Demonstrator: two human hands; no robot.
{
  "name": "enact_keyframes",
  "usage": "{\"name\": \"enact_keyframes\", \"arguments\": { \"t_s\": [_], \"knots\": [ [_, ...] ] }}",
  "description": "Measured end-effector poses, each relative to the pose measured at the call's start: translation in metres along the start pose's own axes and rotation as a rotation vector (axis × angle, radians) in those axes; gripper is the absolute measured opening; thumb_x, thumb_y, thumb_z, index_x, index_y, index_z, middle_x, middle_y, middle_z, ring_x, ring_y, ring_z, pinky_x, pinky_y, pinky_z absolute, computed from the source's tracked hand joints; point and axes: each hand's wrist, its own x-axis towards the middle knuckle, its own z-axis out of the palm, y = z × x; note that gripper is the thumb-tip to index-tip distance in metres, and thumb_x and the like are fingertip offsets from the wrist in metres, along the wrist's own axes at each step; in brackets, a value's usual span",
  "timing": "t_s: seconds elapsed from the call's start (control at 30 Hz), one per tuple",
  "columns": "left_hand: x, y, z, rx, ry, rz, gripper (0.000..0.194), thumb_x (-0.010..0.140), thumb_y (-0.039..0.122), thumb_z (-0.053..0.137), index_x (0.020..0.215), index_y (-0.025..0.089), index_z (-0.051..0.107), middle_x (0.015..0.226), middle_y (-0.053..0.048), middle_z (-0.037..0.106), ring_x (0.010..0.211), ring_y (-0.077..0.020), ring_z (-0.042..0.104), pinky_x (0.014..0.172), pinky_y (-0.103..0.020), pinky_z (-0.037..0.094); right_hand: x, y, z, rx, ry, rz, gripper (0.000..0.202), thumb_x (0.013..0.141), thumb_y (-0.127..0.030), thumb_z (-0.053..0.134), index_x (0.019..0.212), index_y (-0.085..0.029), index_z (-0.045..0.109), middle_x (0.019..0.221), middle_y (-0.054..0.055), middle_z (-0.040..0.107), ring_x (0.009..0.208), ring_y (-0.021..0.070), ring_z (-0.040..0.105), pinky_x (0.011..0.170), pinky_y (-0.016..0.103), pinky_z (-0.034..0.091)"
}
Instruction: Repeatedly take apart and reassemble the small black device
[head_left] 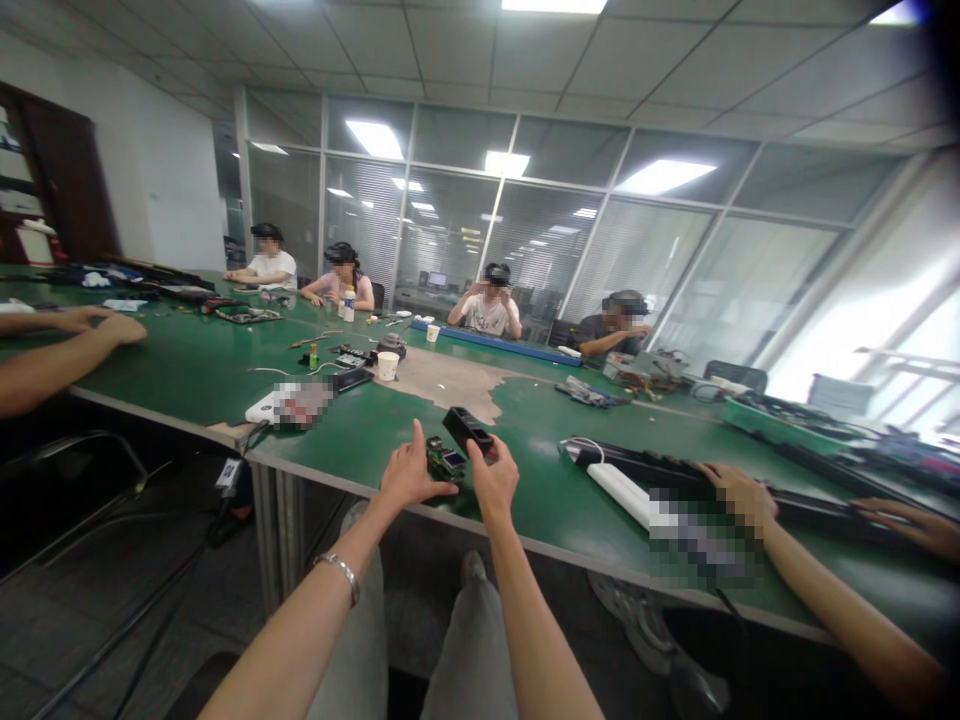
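Near the front edge of the green table, my left hand [409, 472] is open, its thumb and index finger spread apart. Just beyond its thumb is a small green circuit board assembly [448, 457] with a dark, screen-like part. My right hand [495, 475] is closed on a black rectangular case [466, 427], tilted above and to the right of the board. The underside of the board is hidden, so whether it rests on the table cannot be made out.
A paper cup [387, 366] and small parts stand beyond, left of centre. A white power strip [619, 492] lies right, beside another person's hand [739, 495]. Another person's hands [112, 325] rest at the left. Several people sit across the table [525, 400].
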Motion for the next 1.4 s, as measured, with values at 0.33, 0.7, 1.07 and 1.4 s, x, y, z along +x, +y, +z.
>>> {"name": "enact_keyframes", "arguments": {
  "t_s": [0.33,0.7,1.07,1.4],
  "knots": [
    [0.0,0.005,-0.003,0.025,-0.001,-0.012,0.141,0.058,0.08,0.065,0.147,0.008,-0.017,0.132,-0.021,0.053,0.121,-0.037,0.051,0.099,-0.042,0.034,0.003,0.049,0.001,-0.163,-0.028,0.064,0.054,0.076,-0.046,0.06,0.118,-0.014,0.062,0.102,0.012,0.071,0.093,0.0246,0.065,0.082,0.032,0.046],
    [-0.003,0.008,-0.007,0.033,0.01,0.015,0.14,0.058,0.078,0.068,0.149,0.009,-0.013,0.137,-0.023,0.048,0.122,-0.0384,0.05,0.098,-0.042,0.035,-0.001,0.053,0.0,-0.251,-0.038,0.052,0.076,0.072,-0.042,0.065,0.136,-0.007,0.046,0.12,0.018,0.063,0.112,0.0309,0.058,0.094,0.037,0.042],
    [-0.006,0.013,-0.01,0.075,0.045,0.025,0.132,0.064,0.074,0.066,0.149,0.008,-0.01,0.129,-0.023,0.054,0.116,-0.0378,0.055,0.094,-0.041,0.038,-0.003,0.05,-0.001,-0.125,-0.052,0.066,0.043,0.073,-0.043,0.063,0.108,-0.018,0.064,0.099,0.011,0.071,0.092,0.0249,0.065,0.083,0.034,0.047],
    [-0.006,0.015,-0.011,0.041,0.096,0.039,0.137,0.063,0.067,0.073,0.147,0.01,-0.018,0.133,-0.021,0.053,0.117,-0.036,0.054,0.093,-0.039,0.038,-0.002,0.032,-0.002,0.151,-0.031,0.11,0.051,0.078,-0.052,0.056,0.112,-0.014,0.062,0.101,0.01,0.072,0.088,0.0197,0.069,0.079,0.03,0.052]
  ]
}}
